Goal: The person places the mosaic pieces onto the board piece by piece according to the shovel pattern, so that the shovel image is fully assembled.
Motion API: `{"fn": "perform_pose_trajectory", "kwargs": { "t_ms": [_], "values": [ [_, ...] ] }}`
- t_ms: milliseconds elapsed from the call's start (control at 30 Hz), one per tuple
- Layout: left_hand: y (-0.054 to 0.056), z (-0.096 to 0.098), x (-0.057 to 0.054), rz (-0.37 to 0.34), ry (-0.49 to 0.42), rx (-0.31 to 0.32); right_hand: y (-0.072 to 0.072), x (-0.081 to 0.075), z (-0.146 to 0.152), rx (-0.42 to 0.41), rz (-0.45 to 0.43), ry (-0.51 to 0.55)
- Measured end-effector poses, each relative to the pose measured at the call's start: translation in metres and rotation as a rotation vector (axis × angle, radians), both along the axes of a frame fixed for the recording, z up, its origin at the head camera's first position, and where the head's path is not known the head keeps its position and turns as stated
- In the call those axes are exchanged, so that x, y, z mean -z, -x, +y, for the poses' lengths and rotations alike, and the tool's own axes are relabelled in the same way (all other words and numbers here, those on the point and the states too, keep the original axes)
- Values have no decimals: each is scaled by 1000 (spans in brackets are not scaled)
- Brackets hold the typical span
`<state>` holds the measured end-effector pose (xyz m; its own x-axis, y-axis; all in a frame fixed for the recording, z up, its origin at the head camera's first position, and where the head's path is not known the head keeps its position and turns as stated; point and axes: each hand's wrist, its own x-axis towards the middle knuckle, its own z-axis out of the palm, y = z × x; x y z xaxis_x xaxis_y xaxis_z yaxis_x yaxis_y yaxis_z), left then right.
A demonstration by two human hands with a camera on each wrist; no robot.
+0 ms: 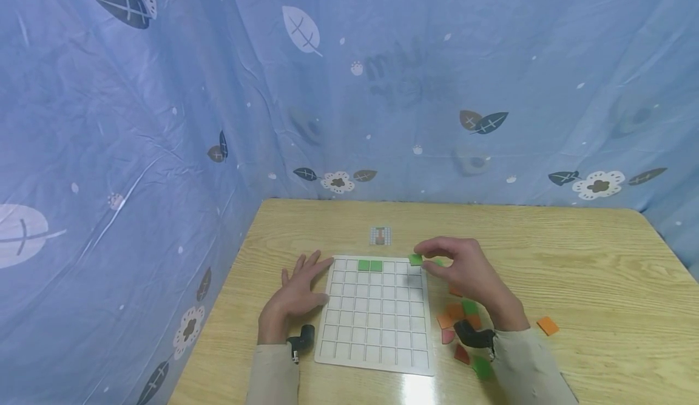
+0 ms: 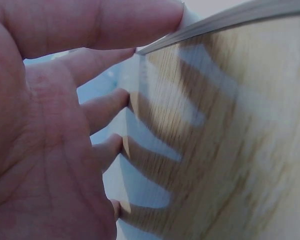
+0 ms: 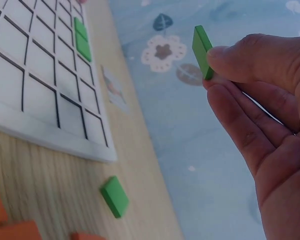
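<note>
A white grid board (image 1: 374,320) lies on the table, with two green square tiles (image 1: 370,265) set side by side in its top row. Between thumb and fingers my right hand (image 1: 461,268) pinches another green tile (image 3: 202,52), raised above the board's far right corner. My left hand (image 1: 297,292) rests at the board's left edge with fingers spread; its thumb and index finger touch the rim in the left wrist view. One loose green tile (image 3: 115,196) lies on the table just off that right corner.
A small printed picture card (image 1: 380,235) lies beyond the board. Right of the board are scattered orange tiles (image 1: 446,320), green tiles (image 1: 483,367) and red rounded pieces (image 1: 461,354). A lone orange tile (image 1: 548,325) lies farther right. A blue patterned curtain (image 1: 415,89) hangs behind the table.
</note>
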<state>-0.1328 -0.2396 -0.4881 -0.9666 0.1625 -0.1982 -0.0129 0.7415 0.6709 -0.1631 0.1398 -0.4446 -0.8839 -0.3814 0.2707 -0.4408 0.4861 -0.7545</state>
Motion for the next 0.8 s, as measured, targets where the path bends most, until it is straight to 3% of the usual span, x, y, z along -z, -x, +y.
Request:
{"fn": "perform_pose_trajectory", "kwargs": {
  "t_ms": [500, 800],
  "values": [
    [0, 0, 2, 4, -9, -6, 13, 20, -25, -23, -7, 12],
    [0, 0, 2, 0, -9, 3, 20, 32, -34, -45, -88, 66]
  ]
}}
